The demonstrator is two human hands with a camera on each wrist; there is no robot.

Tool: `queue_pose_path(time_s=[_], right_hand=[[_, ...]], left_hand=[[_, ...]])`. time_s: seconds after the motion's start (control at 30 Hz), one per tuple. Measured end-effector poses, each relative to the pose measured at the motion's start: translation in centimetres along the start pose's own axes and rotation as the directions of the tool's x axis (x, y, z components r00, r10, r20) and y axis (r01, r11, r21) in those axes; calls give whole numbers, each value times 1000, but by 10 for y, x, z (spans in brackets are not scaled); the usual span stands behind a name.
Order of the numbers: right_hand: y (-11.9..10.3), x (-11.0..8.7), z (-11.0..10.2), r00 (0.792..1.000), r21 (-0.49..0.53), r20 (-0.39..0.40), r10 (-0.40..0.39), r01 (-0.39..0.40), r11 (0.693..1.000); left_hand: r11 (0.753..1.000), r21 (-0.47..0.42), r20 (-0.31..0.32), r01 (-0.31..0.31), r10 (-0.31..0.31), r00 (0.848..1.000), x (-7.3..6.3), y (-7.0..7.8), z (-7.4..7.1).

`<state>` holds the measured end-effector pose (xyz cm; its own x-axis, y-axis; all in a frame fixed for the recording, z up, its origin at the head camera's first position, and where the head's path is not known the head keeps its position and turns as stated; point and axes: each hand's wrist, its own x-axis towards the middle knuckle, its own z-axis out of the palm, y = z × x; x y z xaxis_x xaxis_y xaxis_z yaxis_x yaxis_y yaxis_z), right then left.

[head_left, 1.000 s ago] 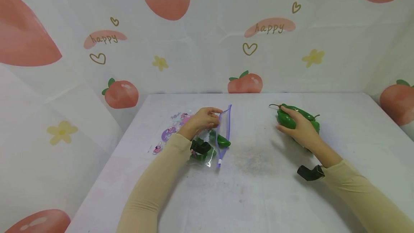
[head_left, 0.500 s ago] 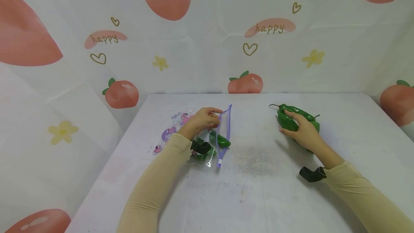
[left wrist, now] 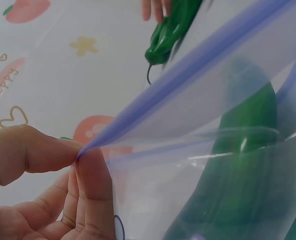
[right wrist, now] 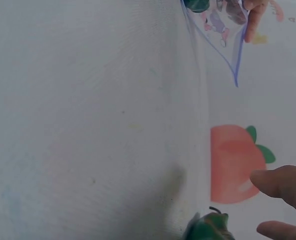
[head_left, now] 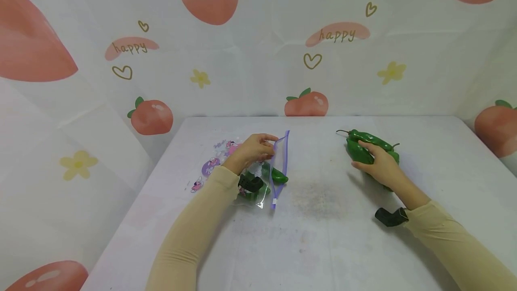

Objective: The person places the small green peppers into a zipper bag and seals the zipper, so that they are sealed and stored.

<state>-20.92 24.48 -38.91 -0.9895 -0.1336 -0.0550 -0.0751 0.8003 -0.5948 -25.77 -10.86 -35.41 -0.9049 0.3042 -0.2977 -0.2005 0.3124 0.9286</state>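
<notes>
My left hand pinches the purple-edged mouth of a clear zip bag between thumb and fingers. The bag lies on the table with its mouth facing right, and cartoon prints show on it. Green peppers are inside; the tip of one pepper shows at the mouth. Over on the right, my right hand rests over a small pile of green peppers, thumb and fingers spread apart. Part of the pile is hidden under that hand. The right wrist view shows a pepper end at its bottom edge.
The white table carries a greyish smudge between the bag and the pepper pile. Behind it hangs a cloth printed with fruit, hearts and flowers. A black wrist mount sticks out from the right sleeve.
My right hand has slid slightly right and toward me over the peppers, which have stayed in place. The left hand and the bag have not moved.
</notes>
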Motion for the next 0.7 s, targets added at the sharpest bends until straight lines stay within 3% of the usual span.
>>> queue_pose_path(time_s=[0.33, 0.7], right_hand=[[0, 3, 4, 999, -10, 8, -32, 32, 999], [-4, 4, 14, 995, 54, 34, -89, 87, 995]], left_hand=[[1000, 8, 4, -8, 7, 1000, 0, -1, 0], [999, 32, -9, 5, -5, 1000, 0, -1, 1]])
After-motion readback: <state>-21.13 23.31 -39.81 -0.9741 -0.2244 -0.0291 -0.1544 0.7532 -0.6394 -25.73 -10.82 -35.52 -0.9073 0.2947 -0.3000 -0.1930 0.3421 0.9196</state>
